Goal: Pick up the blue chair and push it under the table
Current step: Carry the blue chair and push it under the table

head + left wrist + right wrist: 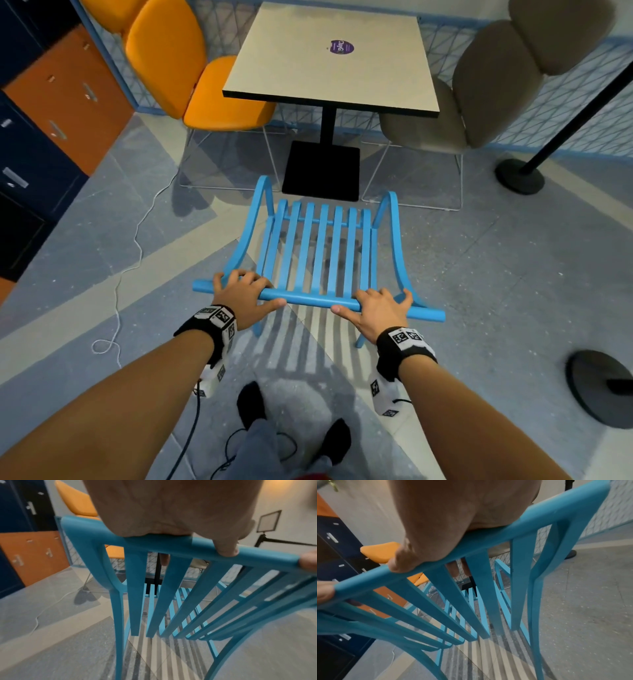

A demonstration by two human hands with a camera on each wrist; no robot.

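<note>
— Gripping the blue chair (320, 246) by its top rail: left hand (241, 296) and right hand (378, 310), fingers curled over the far side, thumbs along the near edge.

— Fingertips (164, 559) poking between the slats only in the wrist views. Chair front just short of the table (329, 65) base.

— Beyond the fingers, left: orange chair (191, 68). Right: grey chair (479, 92).

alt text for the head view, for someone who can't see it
Seen from above, a person's left hand and right hand grip the top rail of a blue slatted chair facing a small square table. An orange chair and a grey chair flank the table.
</note>
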